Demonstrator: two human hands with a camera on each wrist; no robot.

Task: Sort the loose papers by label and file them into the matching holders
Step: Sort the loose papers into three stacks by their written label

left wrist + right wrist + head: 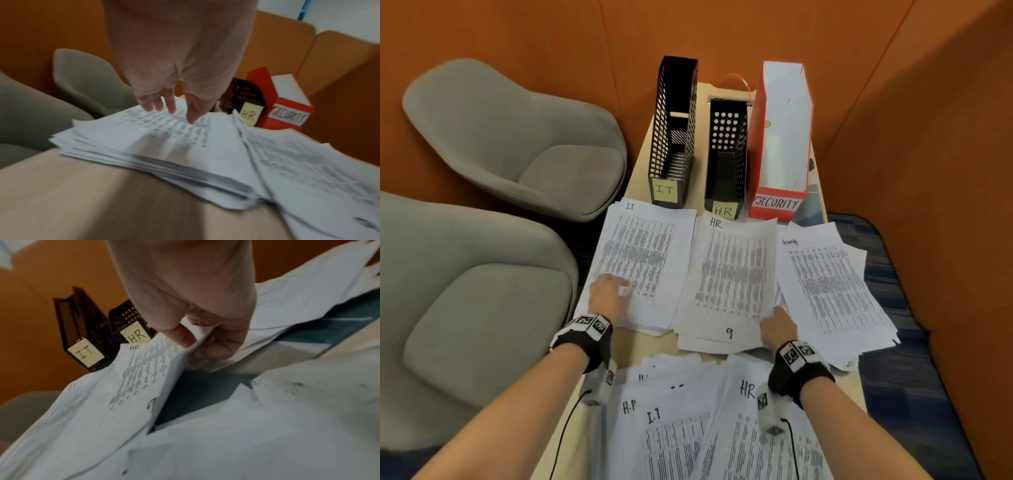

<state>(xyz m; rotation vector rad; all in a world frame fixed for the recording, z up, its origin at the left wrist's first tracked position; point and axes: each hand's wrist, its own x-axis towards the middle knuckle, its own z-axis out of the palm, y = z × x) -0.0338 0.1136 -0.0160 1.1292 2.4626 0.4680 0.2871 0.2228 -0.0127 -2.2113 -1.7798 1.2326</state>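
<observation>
Three sorted stacks lie on the table: an IT pile [640, 260], an HR pile [729, 274] and a Security pile [832, 284]. Behind them stand a black IT holder [674, 137], a black HR holder [726, 161] and a red Security holder [780, 144]. My left hand [607, 294] hovers just over the IT pile [156, 142] with fingers [170, 105] straight. My right hand [779, 325] pinches the right edge of the HR sheet [144, 369], thumb on top and fingers underneath. Unsorted papers [705, 428] marked HR and IT lie nearest me.
Two grey armchairs [493, 144] stand left of the narrow wooden table [640, 157]. Orange padded walls [928, 137] close in behind and on the right. A blue patterned carpet [876, 246] shows to the right of the table.
</observation>
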